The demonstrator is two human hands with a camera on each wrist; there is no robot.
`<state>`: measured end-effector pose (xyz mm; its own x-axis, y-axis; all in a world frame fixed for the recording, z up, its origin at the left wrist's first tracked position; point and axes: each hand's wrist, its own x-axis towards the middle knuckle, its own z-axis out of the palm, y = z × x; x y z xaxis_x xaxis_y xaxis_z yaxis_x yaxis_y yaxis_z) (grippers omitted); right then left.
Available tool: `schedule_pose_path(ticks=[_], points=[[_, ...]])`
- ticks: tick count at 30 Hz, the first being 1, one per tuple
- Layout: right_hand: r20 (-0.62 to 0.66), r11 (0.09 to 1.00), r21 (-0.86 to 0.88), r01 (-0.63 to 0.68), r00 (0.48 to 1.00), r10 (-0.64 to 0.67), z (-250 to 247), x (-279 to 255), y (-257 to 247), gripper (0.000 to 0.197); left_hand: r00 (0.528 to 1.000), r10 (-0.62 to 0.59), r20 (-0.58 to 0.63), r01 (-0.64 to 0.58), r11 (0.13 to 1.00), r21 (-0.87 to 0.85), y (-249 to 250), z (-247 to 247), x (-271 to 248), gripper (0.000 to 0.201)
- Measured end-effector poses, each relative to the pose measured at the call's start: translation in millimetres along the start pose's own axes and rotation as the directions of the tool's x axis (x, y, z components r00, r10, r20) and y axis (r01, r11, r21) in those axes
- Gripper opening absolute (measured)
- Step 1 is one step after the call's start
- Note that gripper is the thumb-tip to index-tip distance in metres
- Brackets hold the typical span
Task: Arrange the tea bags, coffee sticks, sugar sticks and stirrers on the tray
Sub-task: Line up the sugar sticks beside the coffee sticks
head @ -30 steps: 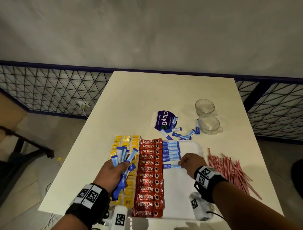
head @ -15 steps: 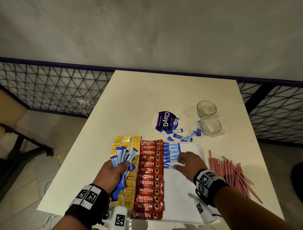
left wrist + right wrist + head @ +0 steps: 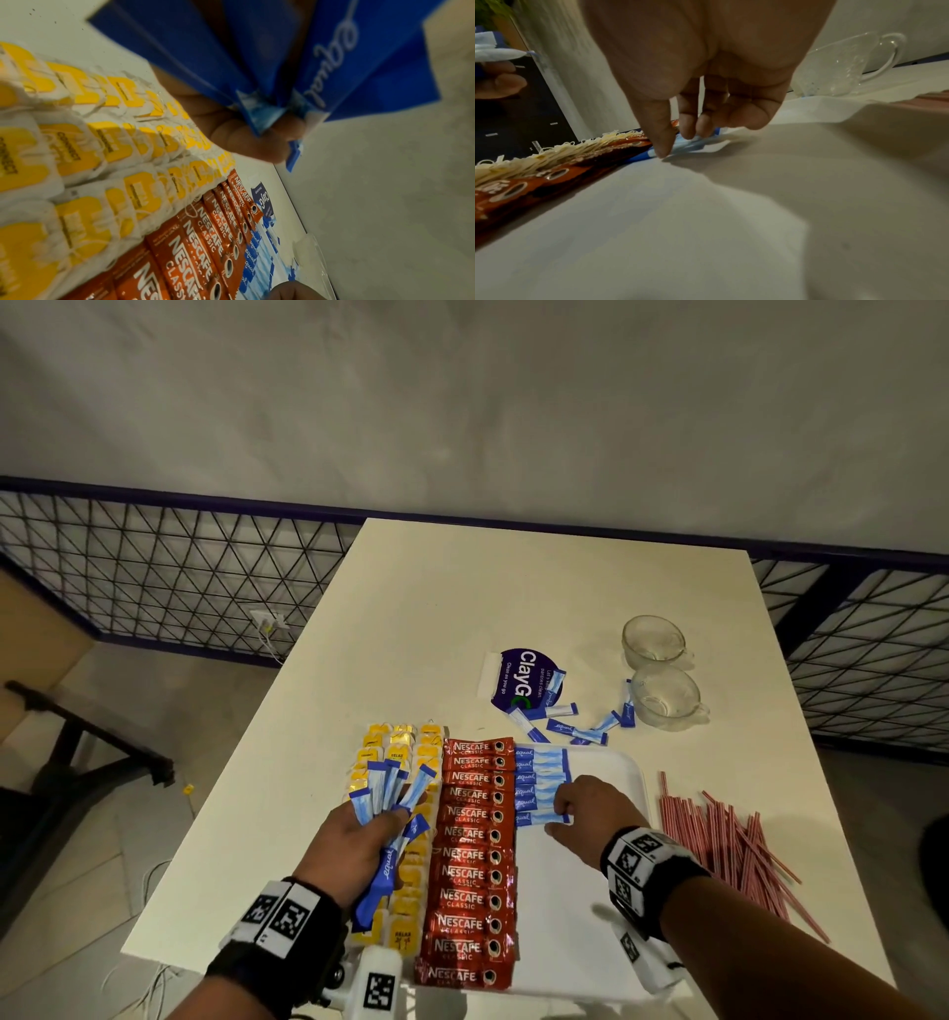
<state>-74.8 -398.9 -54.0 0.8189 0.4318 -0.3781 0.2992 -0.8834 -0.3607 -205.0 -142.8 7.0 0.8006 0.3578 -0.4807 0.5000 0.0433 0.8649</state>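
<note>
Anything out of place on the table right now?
Yes: several blue sugar sticks lie scattered at odd angles on the table beyond the tray, some overlapping the ClayGo card. The red stirrers lie loosely piled right of the tray.

The head camera looks down from high up at the whole table (image 3: 421,629) and white tray (image 3: 634,765). The left wrist camera sits very close, looking along the tea bags (image 3: 77,142) and coffee sticks (image 3: 195,249). The right wrist camera sits low over the tray (image 3: 706,233). All three see the coffee sticks.
</note>
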Motion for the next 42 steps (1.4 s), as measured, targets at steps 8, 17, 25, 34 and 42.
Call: schedule_pose_path(ticks=[8, 17, 25, 34, 42], points=[[-0.054, 0.999, 0.051, -0.019, 0.998, 0.022, -5.1, 1.6, -1.1, 0.070, 1.000, 0.012, -0.004, -0.012, 1.000, -0.003, 2.3, -0.6, -0.2, 0.017], [-0.052, 0.998, 0.056, -0.032, 0.998, 0.035, -3.7, -1.5, -2.4, 0.060, 0.999, 0.030, 0.017, -0.030, 1.000, 0.005, 1.4, 0.1, 4.7, 0.019], [-0.002, 0.989, -0.043, 0.142, 0.990, -0.143, -0.5, -8.0, -9.2, 0.038, 1.000, 0.005, -0.003, -0.005, 1.000, 0.021, 3.4, 4.3, 6.0, 0.017], [-0.012, 0.992, -0.092, 0.085, 0.996, -0.087, 1.4, -6.9, -9.1, 0.032, 1.000, -0.003, 0.007, 0.003, 1.000, -0.006, 7.5, 4.9, 2.6, 0.013], [-0.039, 0.997, -0.050, 0.066, 0.997, -0.068, 1.5, -7.5, -12.2, 0.035, 1.000, -0.003, 0.007, 0.003, 1.000, -0.004, 10.3, 5.5, 0.3, 0.012]])
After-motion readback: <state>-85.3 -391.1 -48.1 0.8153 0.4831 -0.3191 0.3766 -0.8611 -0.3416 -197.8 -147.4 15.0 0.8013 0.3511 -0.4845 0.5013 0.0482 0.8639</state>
